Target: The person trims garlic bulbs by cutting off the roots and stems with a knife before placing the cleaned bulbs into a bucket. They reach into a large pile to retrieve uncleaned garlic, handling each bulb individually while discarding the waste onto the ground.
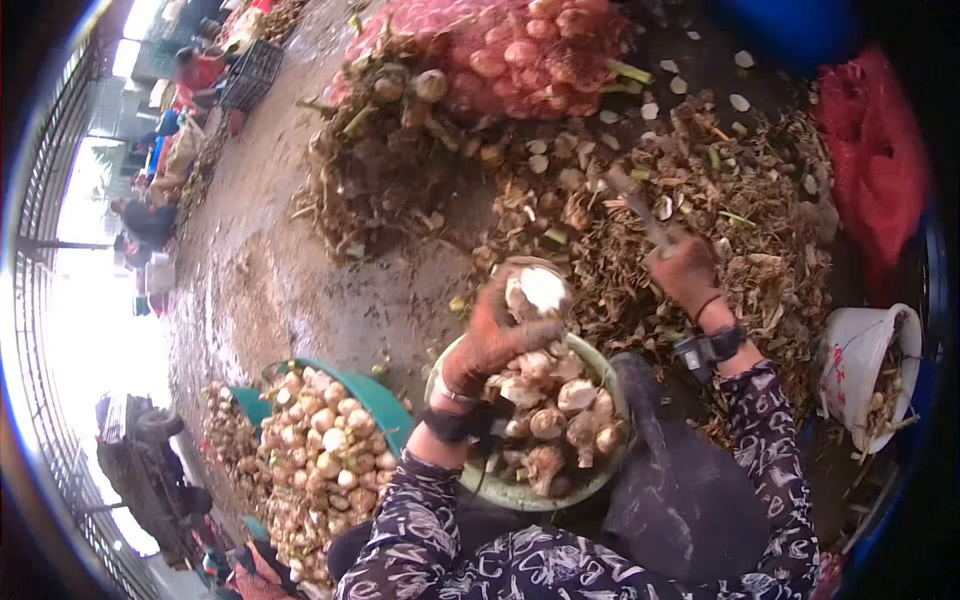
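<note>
My left hand (488, 345), in a soiled orange-brown glove, is closed around a knobbly root vegetable (543, 288) with a bright white cut face. It is above a pale green basin (610, 375) of similar roots (548, 423), some showing white cut faces. Off to the right, my right hand (686, 270), also gloved, grips a knife (648, 220) whose blade points up and left, apart from the root. The blade is slightly blurred over the brown trimmings.
Brown trimmings (770, 265) cover the ground beyond my right hand. At the top lies a red net sack (500, 60) of roots, beside an untrimmed root clump (385, 165). Pale roots (325, 460) spill from a green tub (375, 395) at left. A white bucket (850, 355) stands at right.
</note>
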Motion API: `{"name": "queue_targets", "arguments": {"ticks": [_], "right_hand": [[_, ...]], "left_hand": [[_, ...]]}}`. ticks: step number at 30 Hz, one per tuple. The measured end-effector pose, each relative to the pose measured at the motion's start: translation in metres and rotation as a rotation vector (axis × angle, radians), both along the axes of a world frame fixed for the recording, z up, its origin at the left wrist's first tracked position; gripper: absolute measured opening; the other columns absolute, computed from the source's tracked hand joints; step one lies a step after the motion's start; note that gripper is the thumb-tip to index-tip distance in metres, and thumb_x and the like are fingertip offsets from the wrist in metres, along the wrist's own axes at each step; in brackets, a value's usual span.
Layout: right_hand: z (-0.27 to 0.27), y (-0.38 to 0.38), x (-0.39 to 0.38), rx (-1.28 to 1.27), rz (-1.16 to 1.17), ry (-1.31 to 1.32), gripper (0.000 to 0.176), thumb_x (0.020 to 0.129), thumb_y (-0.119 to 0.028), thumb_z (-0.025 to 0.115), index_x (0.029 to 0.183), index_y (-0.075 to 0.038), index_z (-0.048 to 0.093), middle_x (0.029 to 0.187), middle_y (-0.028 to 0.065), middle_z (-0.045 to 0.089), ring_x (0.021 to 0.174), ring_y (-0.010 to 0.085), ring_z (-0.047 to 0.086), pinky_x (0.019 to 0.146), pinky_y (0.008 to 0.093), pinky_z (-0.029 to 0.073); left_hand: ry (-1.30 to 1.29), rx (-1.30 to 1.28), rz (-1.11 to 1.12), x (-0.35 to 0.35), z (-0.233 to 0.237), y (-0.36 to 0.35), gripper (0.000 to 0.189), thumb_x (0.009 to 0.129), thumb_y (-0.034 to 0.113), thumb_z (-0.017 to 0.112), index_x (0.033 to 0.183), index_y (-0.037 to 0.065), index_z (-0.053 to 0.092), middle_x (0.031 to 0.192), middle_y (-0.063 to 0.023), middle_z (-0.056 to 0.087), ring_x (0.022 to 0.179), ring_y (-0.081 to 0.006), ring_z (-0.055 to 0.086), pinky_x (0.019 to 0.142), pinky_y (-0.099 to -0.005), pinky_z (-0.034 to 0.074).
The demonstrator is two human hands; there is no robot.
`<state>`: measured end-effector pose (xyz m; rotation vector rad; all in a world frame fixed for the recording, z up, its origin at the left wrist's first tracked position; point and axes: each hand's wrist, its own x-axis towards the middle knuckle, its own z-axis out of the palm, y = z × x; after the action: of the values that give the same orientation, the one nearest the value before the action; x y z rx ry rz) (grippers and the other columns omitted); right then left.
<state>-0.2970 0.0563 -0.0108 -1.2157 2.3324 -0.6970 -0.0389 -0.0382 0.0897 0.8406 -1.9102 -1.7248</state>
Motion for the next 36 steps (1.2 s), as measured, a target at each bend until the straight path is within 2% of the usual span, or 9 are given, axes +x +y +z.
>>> {"name": "queue_targets", "arguments": {"ticks": [5, 15, 17, 19, 21, 25, 29, 31, 36], "right_hand": [[-0.009, 0.018, 0.037, -0.181, 0.033, -0.231, 0.023, 0.074, -0.022, 0.060, 0.084, -0.001, 0.060, 0.068, 0.0199, 0.058, 0.064, 0.0342, 0.058, 0.061, 0.0415, 0.047], [0.099, -0.033, 0.058, -0.910, -0.106, -0.436, 0.021, 0.082, -0.019, 0.059, 0.091, -0.001, 0.063, 0.064, 0.0050, 0.061, 0.055, 0.0144, 0.057, 0.055, 0.0328, 0.050], [0.047, -0.032, 0.068, 0.001, 0.274, -0.498, 0.025, 0.081, -0.021, 0.058, 0.095, -0.001, 0.064, 0.069, 0.0059, 0.064, 0.058, 0.0153, 0.060, 0.056, 0.0343, 0.052], [-0.010, -0.002, 0.067, 0.094, 0.378, -0.225, 0.028, 0.077, -0.022, 0.060, 0.094, -0.001, 0.065, 0.068, 0.0093, 0.063, 0.059, 0.0203, 0.060, 0.057, 0.0361, 0.052], [-0.020, 0.022, 0.057, 0.055, 0.238, -0.206, 0.030, 0.073, -0.023, 0.061, 0.093, -0.001, 0.065, 0.066, 0.0125, 0.062, 0.060, 0.0264, 0.060, 0.057, 0.0372, 0.051], [-0.016, 0.026, 0.031, 0.345, 0.195, -0.367, 0.034, 0.071, -0.025, 0.061, 0.093, 0.001, 0.065, 0.066, 0.0171, 0.060, 0.062, 0.0324, 0.060, 0.059, 0.0398, 0.050], [-0.024, 0.021, 0.036, 0.256, 0.094, -0.378, 0.037, 0.071, -0.026, 0.060, 0.093, 0.003, 0.063, 0.067, 0.0203, 0.061, 0.065, 0.0345, 0.061, 0.064, 0.0405, 0.050], [-0.043, 0.021, 0.038, 0.215, 0.088, -0.367, 0.037, 0.071, -0.025, 0.060, 0.096, 0.002, 0.063, 0.070, 0.0204, 0.062, 0.066, 0.0343, 0.061, 0.064, 0.0402, 0.050], [-0.020, 0.013, 0.033, 0.255, 0.101, -0.358, 0.025, 0.072, -0.025, 0.062, 0.079, -0.001, 0.059, 0.064, 0.0206, 0.056, 0.060, 0.0344, 0.057, 0.058, 0.0419, 0.046]], "left_hand": [[-0.151, -0.127, 0.355, 0.000, 0.001, -0.010, 0.051, 0.068, 0.009, 0.080, 0.110, 0.001, 0.052, 0.097, -0.0043, 0.058, 0.090, -0.0143, 0.058, 0.079, -0.0278, 0.050], [0.814, 0.505, 0.614, -0.030, -0.023, 0.002, 0.007, 0.085, 0.006, 0.054, 0.091, 0.004, 0.056, 0.096, -0.0039, 0.051, 0.092, -0.0142, 0.056, 0.088, -0.0303, 0.050], [0.810, 0.323, 0.514, -0.041, -0.005, 0.005, 0.005, 0.085, 0.007, 0.053, 0.089, 0.004, 0.054, 0.092, -0.0054, 0.051, 0.093, -0.0182, 0.057, 0.091, -0.0332, 0.048], [0.927, 0.656, 0.513, -0.037, 0.017, 0.014, 0.009, 0.084, 0.011, 0.056, 0.089, 0.005, 0.054, 0.086, -0.0045, 0.051, 0.092, -0.0194, 0.058, 0.090, -0.0331, 0.049], [0.699, 0.863, 0.317, -0.001, 0.016, 0.018, 0.038, 0.080, 0.033, 0.065, 0.105, 0.006, 0.059, 0.095, -0.0113, 0.065, 0.099, -0.0278, 0.061, 0.101, -0.0431, 0.041], [-0.485, 0.270, -0.837, 0.055, 0.025, -0.051, 0.072, 0.066, 0.045, 0.080, 0.123, 0.009, 0.054, 0.111, -0.0107, 0.060, 0.107, -0.0231, 0.055, 0.090, -0.0361, 0.046], [-0.462, -0.168, 0.081, 0.004, -0.035, -0.132, 0.069, 0.074, 0.039, 0.075, 0.128, 0.005, 0.048, 0.116, -0.0174, 0.057, 0.112, -0.0287, 0.053, 0.092, -0.0368, 0.045], [-0.528, -0.658, 0.249, -0.026, -0.084, -0.187, 0.073, 0.076, 0.044, 0.070, 0.130, 0.002, 0.044, 0.119, -0.0226, 0.056, 0.111, -0.0348, 0.053, 0.091, -0.0388, 0.045], [-0.941, -0.431, 0.361, -0.084, -0.168, -0.246, 0.071, 0.075, 0.048, 0.068, 0.127, 0.005, 0.047, 0.117, -0.0244, 0.057, 0.115, -0.0389, 0.051, 0.091, -0.0430, 0.045]]}}
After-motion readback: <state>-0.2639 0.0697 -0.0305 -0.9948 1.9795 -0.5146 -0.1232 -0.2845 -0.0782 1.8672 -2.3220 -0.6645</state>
